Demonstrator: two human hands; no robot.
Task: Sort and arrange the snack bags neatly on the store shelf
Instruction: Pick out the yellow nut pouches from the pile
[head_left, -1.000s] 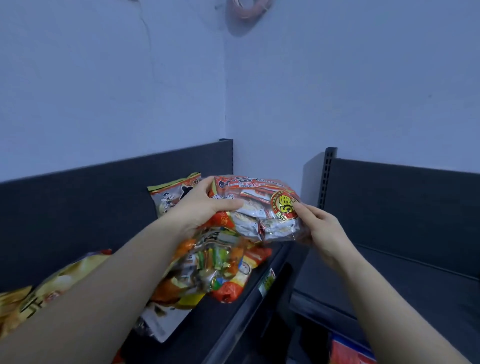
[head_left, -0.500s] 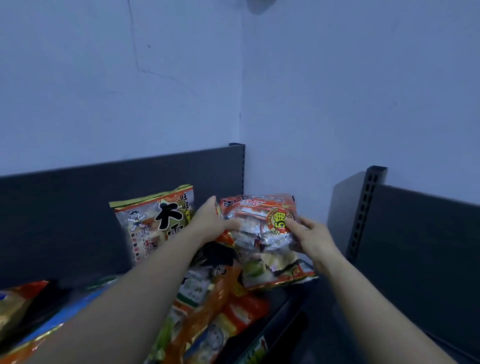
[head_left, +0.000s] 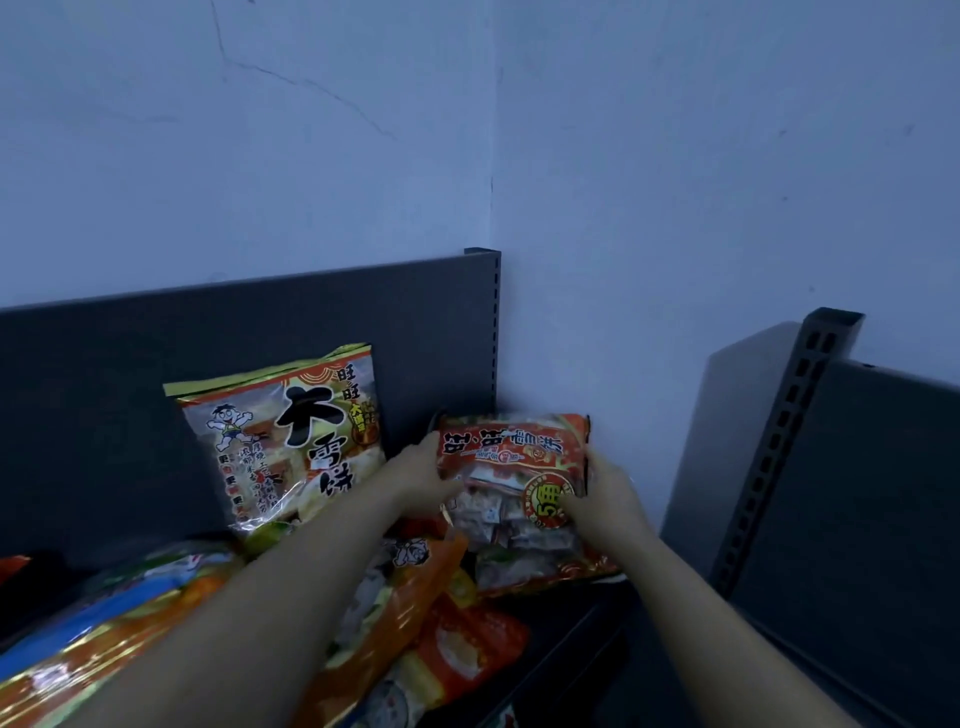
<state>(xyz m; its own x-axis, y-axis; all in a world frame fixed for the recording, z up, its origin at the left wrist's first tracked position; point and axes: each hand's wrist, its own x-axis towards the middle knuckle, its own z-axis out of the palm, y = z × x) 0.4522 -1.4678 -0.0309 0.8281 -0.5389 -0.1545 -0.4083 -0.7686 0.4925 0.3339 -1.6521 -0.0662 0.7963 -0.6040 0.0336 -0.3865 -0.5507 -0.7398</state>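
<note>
Nearest, 2 bare forearms reach in from the btm edge over a loose pile of snack bags (head_left: 467, 654) lying flat on the dark shelf deck (head_left: 571, 644), w/ an orange bag (head_left: 415, 587) on top and a blue-striped bag (head_left: 104, 608) at far left. Beyond the pile, the L hand (head_left: 418, 475) grips the left edge of a red snack bag (head_left: 511, 454), fingers curled round it. The R hand (head_left: 605, 491) grips the right edge by a round yellow "5" badge. The bag is held roughly upright at the shelf's right end, front to camera, over a clear-windowed bag (head_left: 540, 569) lying below. Just left, a large rice-cracker bag (head_left: 291, 436) leans upright on the grey back panel (head_left: 104, 384). To the right, apart, stands a 2nd shelf unit (head_left: 872, 493) w/ a slotted upright (head_left: 795, 431). Behind all is a bluish wall (head_left: 675, 156), cracked upper left.
</note>
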